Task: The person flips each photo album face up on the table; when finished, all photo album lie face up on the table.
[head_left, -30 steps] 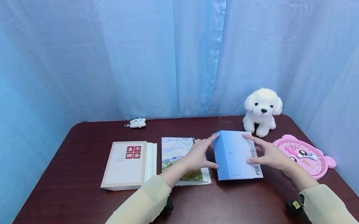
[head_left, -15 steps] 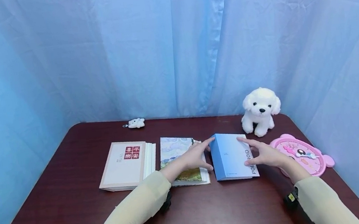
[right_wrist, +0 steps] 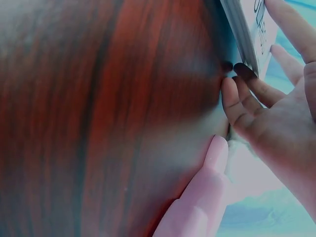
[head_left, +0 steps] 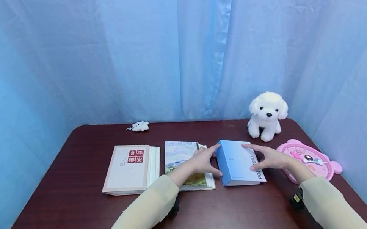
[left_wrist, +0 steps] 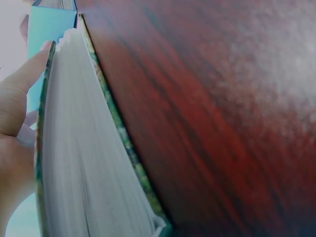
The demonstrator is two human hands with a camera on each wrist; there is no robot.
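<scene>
A blue-and-white book (head_left: 238, 159) with large black letters along its right edge lies on the table. My left hand (head_left: 203, 161) reaches over a painted-cover book (head_left: 178, 153), forefinger and thumb spread at the blue book's spine. That painted book's white page edges (left_wrist: 94, 148) fill much of the left wrist view. My right hand (head_left: 269, 157) lays its forefinger and thumb on the lettered side of the blue cover. In the right wrist view, its remaining fingers (right_wrist: 256, 91) hang loosely bent by the book's edge, low near the table.
A cream book (head_left: 128, 169) with red squares lies at the left. A small white plush keychain (head_left: 139, 126) sits near the back edge. Right of the blue book are a white plush dog (head_left: 267, 115) and a pink clock (head_left: 309, 158). Blue curtains (head_left: 148, 50) surround the table (head_left: 60, 206).
The blue book has shifted slightly left and toward me, and more of its near page edge now shows. Both hands have stayed beside it; the other things keep their places.
</scene>
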